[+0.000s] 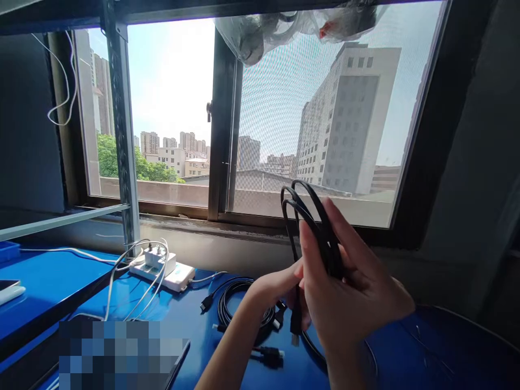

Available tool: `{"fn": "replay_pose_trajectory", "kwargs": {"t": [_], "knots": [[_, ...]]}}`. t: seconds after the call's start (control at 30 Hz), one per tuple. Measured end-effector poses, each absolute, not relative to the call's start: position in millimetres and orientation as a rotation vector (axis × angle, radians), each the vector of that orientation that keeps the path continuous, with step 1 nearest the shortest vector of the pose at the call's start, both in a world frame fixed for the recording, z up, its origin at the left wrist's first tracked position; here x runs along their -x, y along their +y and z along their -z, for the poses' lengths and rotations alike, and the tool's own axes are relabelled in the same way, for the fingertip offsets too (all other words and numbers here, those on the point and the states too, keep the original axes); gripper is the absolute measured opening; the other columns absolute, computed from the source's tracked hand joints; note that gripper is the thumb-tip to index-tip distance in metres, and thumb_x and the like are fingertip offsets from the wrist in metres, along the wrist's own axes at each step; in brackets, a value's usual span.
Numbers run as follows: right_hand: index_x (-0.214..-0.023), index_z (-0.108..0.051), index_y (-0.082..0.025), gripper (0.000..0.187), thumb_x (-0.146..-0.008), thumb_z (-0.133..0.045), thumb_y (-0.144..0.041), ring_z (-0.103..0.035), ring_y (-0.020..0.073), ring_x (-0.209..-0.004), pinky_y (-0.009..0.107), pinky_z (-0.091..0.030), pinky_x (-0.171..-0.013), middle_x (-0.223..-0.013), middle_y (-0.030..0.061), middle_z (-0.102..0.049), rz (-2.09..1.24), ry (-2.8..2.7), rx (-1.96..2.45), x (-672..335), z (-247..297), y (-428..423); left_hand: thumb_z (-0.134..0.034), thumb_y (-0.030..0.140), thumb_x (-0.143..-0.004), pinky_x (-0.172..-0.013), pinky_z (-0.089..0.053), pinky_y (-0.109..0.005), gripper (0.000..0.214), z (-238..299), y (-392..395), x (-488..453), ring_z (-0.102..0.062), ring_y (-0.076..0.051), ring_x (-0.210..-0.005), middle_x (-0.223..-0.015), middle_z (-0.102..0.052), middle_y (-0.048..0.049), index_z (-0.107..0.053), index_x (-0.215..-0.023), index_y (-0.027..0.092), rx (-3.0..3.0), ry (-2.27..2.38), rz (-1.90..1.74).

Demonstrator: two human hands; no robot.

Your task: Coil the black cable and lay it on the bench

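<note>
A black cable (303, 207) is gathered in narrow loops in front of the window. My right hand (353, 303) is closed round the bundle, and the loops stick up past its thumb and fingers. Behind it, my left hand (276, 284) pinches the cable's hanging strand; most of its fingers are hidden by my right hand. Below them dangles a USB plug (296, 323) with a metal tip. Under my left forearm lies a coiled black cable (229, 306) on the blue tabletop (211, 346). More black connectors (270, 356) lie near it.
A white power strip (179, 277) with chargers and white cords stands at the back left. A blurred-out dark device (179, 363) lies at front left. A metal shelf post (119, 124) rises before the window. Plastic bags (260, 38) hang overhead.
</note>
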State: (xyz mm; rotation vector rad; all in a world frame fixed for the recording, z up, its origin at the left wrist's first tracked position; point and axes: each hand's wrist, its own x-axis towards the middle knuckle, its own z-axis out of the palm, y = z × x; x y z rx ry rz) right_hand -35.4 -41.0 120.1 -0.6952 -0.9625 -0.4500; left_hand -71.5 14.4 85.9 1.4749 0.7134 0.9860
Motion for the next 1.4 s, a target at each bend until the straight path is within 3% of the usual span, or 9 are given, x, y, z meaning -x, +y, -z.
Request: {"fn": "replay_pose_trajectory", "kwargs": {"t": [0.1,0.2,0.4,0.57,0.7,0.83,1.17,1.3,1.4], "knots": [[-0.107,-0.068,-0.019,0.035,-0.074,-0.068,-0.034,-0.036,0.0090,-0.028,0.025,-0.030,-0.029,-0.041,-0.0032,-0.051,0.426,-0.887,0.692,38.7,-117.4,-41.5,-0.046,0.048,-0.079,-0.036,-0.029,-0.020,0.048,-91.7,13.5,71.8,-0.037,-0.008,-0.036,-0.036,-0.039,0.0013,-0.045,-0.042,0.018,-1.348,0.617,-0.765],[-0.111,-0.065,-0.023,0.040,-0.073,-0.070,-0.031,-0.038,0.0093,-0.029,0.025,-0.031,-0.030,-0.038,-0.0073,-0.048,0.318,-0.876,0.654,38.3,-116.1,-43.8,-0.046,0.039,-0.082,-0.039,-0.030,-0.019,0.041,-97.8,12.5,69.9,-0.035,-0.006,-0.038,-0.038,-0.039,0.0027,-0.046,-0.046,0.017,-1.273,0.565,-0.828],[-0.112,-0.061,-0.021,0.040,-0.076,-0.065,-0.039,-0.032,0.0067,-0.027,0.021,-0.027,-0.030,-0.034,-0.0103,-0.041,-0.037,-0.730,0.534,23.6,-122.8,-37.7,-0.048,0.028,-0.085,-0.053,-0.042,-0.018,0.020,-105.4,16.6,71.2,-0.057,-0.008,-0.054,-0.059,-0.060,0.0018,-0.050,-0.068,0.017,-1.048,0.386,-1.084],[-0.119,-0.053,-0.018,0.053,-0.076,-0.060,-0.047,-0.035,0.0038,-0.031,0.017,-0.027,-0.031,-0.050,-0.0084,-0.051,-0.311,-0.804,0.583,0.3,-123.4,-14.9,-0.048,0.031,-0.086,-0.047,-0.036,-0.016,0.015,-105.3,28.9,74.8,-0.061,-0.009,-0.054,-0.054,-0.054,0.0064,-0.046,-0.089,0.017,-0.955,0.434,-1.373],[-0.124,-0.048,-0.017,0.057,-0.078,-0.054,-0.052,-0.043,0.0029,-0.035,0.018,-0.036,-0.034,-0.078,-0.0010,-0.061,-0.221,-0.921,0.710,-8.0,-117.6,-3.2,-0.053,0.040,-0.082,-0.046,-0.036,-0.016,0.025,-104.2,35.7,82.1,-0.058,-0.010,-0.047,-0.043,-0.036,0.0121,-0.045,-0.087,0.017,-1.115,0.471,-1.539],[-0.130,-0.039,-0.022,0.057,-0.083,-0.046,-0.055,-0.049,0.0046,-0.040,0.020,-0.043,-0.036,-0.092,0.0021,-0.061,-0.129,-1.094,0.807,-6.9,-110.9,3.4,-0.043,0.035,-0.086,-0.046,-0.039,-0.018,0.018,-105.9,39.5,90.6,-0.050,-0.008,-0.037,-0.042,-0.034,0.0123,-0.046,-0.084,0.017,-1.220,0.567,-1.790],[-0.121,-0.049,-0.028,0.054,-0.073,-0.064,-0.048,-0.052,0.0067,-0.045,0.021,-0.044,-0.036,-0.092,0.0016,-0.061,-0.034,-1.295,0.740,-5.1,-110.3,-1.0,-0.036,0.012,-0.082,-0.032,-0.030,-0.015,0.015,-109.3,43.5,110.7,-0.041,-0.007,-0.029,-0.039,-0.034,0.0125,-0.048,-0.086,0.019,-1.362,0.799,-1.934],[-0.115,-0.058,-0.028,0.051,-0.069,-0.070,-0.046,-0.049,0.0057,-0.043,0.019,-0.037,-0.033,-0.090,0.0029,-0.063,0.062,-1.290,0.782,0.3,-117.5,-12.9,-0.037,0.013,-0.084,-0.031,-0.028,-0.015,0.013,-103.9,43.3,108.8,-0.040,-0.005,-0.028,-0.039,-0.035,0.0122,-0.049,-0.084,0.018,-1.418,0.761,-1.826],[-0.111,-0.064,-0.022,0.046,-0.072,-0.066,-0.048,-0.043,0.0050,-0.037,0.020,-0.033,-0.033,-0.071,0.0021,-0.060,0.108,-1.199,0.864,-5.6,-121.0,-18.7,-0.046,0.024,-0.084,-0.029,-0.026,-0.016,0.009,-103.1,36.8,106.1,-0.039,-0.004,-0.026,-0.041,-0.034,0.0127,-0.049,-0.079,0.018,-1.432,0.636,-1.734]]}}
